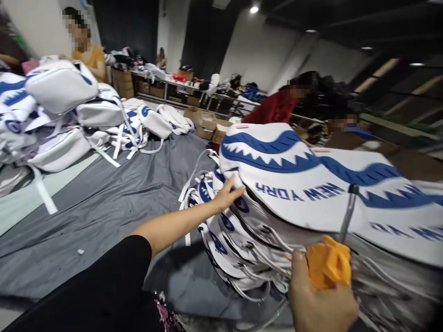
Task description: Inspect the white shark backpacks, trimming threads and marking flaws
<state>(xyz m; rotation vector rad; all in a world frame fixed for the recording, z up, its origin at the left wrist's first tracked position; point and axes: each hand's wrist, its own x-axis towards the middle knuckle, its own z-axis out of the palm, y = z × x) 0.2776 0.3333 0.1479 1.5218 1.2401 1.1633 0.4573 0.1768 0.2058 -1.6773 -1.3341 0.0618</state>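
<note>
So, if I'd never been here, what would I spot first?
Probably the stacked white bags on the right, with their jagged blue patterns. Next, the bright orange tool in the right hand, in front of those bags. Then the big heap of white bags on the left.

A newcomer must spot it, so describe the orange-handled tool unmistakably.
Find the grey cloth-covered table, then the stack of white bags printed in blue at right. Before that stack, in the person's right grip, is the orange-handled tool, its slim grey, dark-tipped shaft pointing up. Its bright orange handle sets it apart from the bags behind it.
</note>
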